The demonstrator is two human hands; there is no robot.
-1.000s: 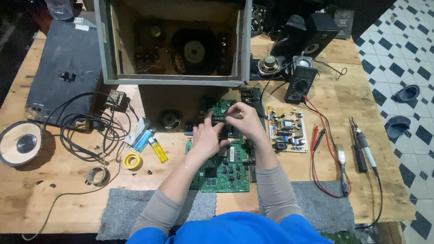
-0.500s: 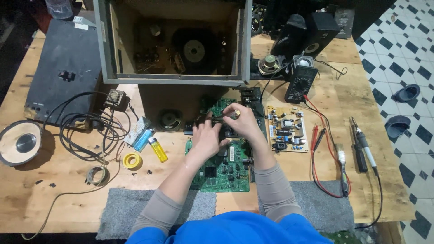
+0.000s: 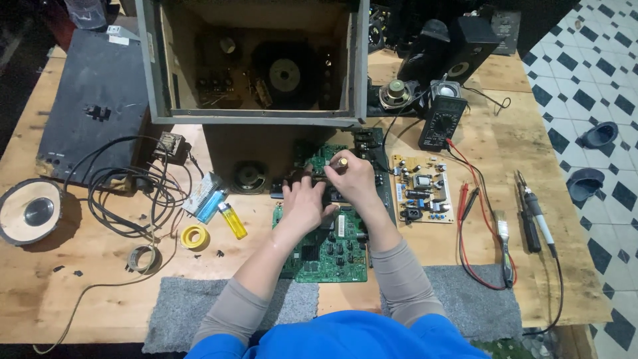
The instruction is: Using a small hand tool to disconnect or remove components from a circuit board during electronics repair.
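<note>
Right hand (image 3: 351, 178) pinching screwdriver (image 3: 341, 162); left hand (image 3: 304, 203) flat on circuit board (image 3: 325, 249).

Both forearms reach forward, converging; the left hand (image 3: 302, 203) lies flat, fingers spread, while the right hand (image 3: 352, 178) curls into a pinch.

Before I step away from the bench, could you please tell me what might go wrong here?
The left hand presses flat on the green circuit board, so small parts could bend. The right hand works a brass-tipped tool over the board; a slip might scratch it. The red probe leads lie loose nearby and could snag a sleeve.
</note>
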